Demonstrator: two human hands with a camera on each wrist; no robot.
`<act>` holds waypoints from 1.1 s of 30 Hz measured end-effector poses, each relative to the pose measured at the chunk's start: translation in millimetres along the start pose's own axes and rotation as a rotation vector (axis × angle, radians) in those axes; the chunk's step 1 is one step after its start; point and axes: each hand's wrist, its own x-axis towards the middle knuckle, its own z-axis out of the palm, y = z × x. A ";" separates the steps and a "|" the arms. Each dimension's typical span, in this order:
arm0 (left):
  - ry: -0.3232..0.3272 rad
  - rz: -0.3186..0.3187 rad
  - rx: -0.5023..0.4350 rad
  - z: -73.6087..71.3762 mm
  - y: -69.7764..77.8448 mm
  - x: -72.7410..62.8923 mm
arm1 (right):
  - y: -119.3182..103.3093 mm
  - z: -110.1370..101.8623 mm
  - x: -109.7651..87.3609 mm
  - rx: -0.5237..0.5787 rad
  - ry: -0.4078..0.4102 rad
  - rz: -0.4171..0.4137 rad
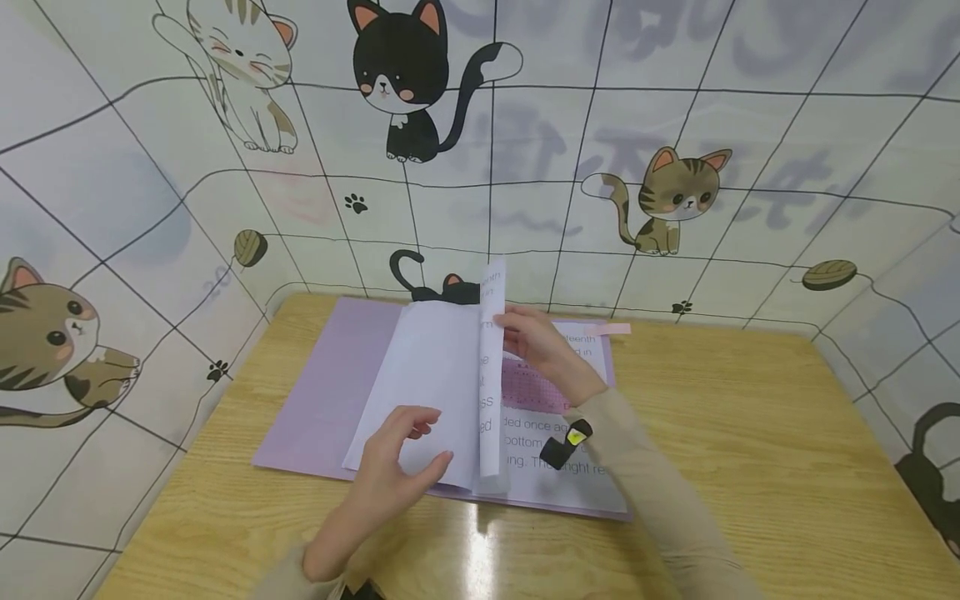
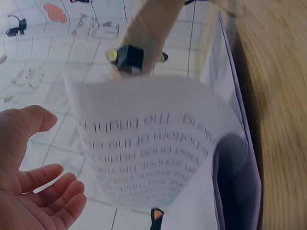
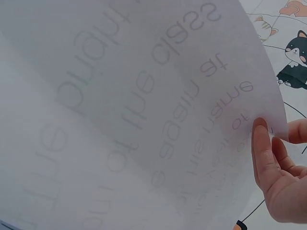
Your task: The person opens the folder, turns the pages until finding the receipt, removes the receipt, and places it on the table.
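A booklet with a lilac cover (image 1: 330,392) lies spread on the table. One printed page (image 1: 491,375) stands up from its middle, nearly edge-on in the head view. My right hand (image 1: 547,350) pinches that page near its upper outer edge; in the right wrist view the fingers (image 3: 264,153) lie on one face, with the large print showing through mirrored. Over the blank left page (image 1: 427,375) hovers my left hand (image 1: 390,467), thumb and fingers spread apart with nothing between them. The left wrist view has the left hand (image 2: 38,177) beside the curved page, apart from it.
A pink printed patch (image 1: 536,387) is on the right-hand page, and a pink tab (image 1: 617,328) sticks out at its upper edge. The wooden table (image 1: 750,433) meets a wall covering (image 1: 540,125) with cat drawings behind and at the sides.
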 end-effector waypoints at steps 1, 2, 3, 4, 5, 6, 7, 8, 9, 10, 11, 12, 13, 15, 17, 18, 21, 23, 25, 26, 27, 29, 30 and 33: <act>-0.003 -0.005 -0.012 1.9 3.1 1.2 | 0.4 1.5 0.4 0.008 0.008 0.001; -0.007 -0.013 -0.024 3.4 6.1 2.2 | 0.8 2.9 0.8 0.018 0.014 0.002; -0.009 -0.017 -0.034 5.1 8.5 2.8 | 1.3 4.1 1.1 0.023 0.016 0.002; -0.009 -0.023 -0.042 6.3 10.8 3.5 | 1.8 5.4 1.8 0.031 0.019 0.004; -0.009 -0.029 -0.047 7.2 13.0 4.2 | 2.4 6.4 2.4 0.044 0.020 0.008; -0.007 -0.035 -0.051 8.1 14.8 4.7 | 3.1 7.3 3.0 0.054 0.021 0.011; -0.004 -0.035 -0.048 9.1 16.4 5.2 | 3.8 8.1 3.7 0.059 0.021 0.013; 0.000 -0.032 -0.045 9.9 17.9 5.6 | 4.5 8.9 4.3 0.063 0.020 0.015; 0.006 -0.030 -0.041 10.7 19.4 6.1 | 5.2 9.5 5.0 0.068 0.018 0.016; 0.010 -0.032 -0.038 11.3 21.0 6.6 | 5.9 10.3 5.9 0.074 0.017 0.017; 0.010 -0.039 -0.034 11.8 22.6 6.9 | 6.6 11.1 6.6 0.079 0.017 0.018; 0.012 -0.045 -0.030 12.4 24.2 7.4 | 7.1 12.0 7.3 0.079 0.017 0.018; 0.015 -0.050 -0.021 13.1 25.6 7.8 | 7.7 13.0 8.0 0.076 0.018 0.018; 0.026 -0.060 -0.002 14.3 28.2 8.9 | 8.9 14.8 9.1 0.071 0.019 0.017; 0.049 -0.049 0.030 15.4 30.0 10.4 | 10.4 16.9 10.5 0.080 0.028 0.018; 0.066 -0.040 0.046 16.0 30.3 11.2 | 11.2 18.0 11.0 0.081 0.030 0.017; 0.108 -0.027 0.082 17.0 31.0 13.1 | 13.3 20.5 12.7 0.099 0.041 0.014; 0.128 -0.025 0.098 17.5 30.6 13.7 | 14.9 22.1 13.7 0.104 0.044 0.011; 0.138 -0.033 0.104 17.8 29.8 13.6 | 16.4 23.2 14.2 0.102 0.046 0.011; 0.143 -0.031 0.109 17.9 29.3 13.8 | 17.1 23.6 14.4 0.100 0.043 0.009; 0.147 -0.032 0.111 17.9 28.8 13.8 | 17.8 24.1 14.5 0.104 0.044 0.009; 0.153 -0.029 0.120 17.7 27.6 13.7 | 18.9 24.7 14.4 0.104 0.044 0.011; 0.155 -0.027 0.123 17.5 27.1 13.6 | 19.4 25.2 14.3 0.104 0.047 0.013; 0.154 -0.024 0.130 16.5 25.5 13.2 | 20.4 26.2 13.6 0.100 0.053 0.017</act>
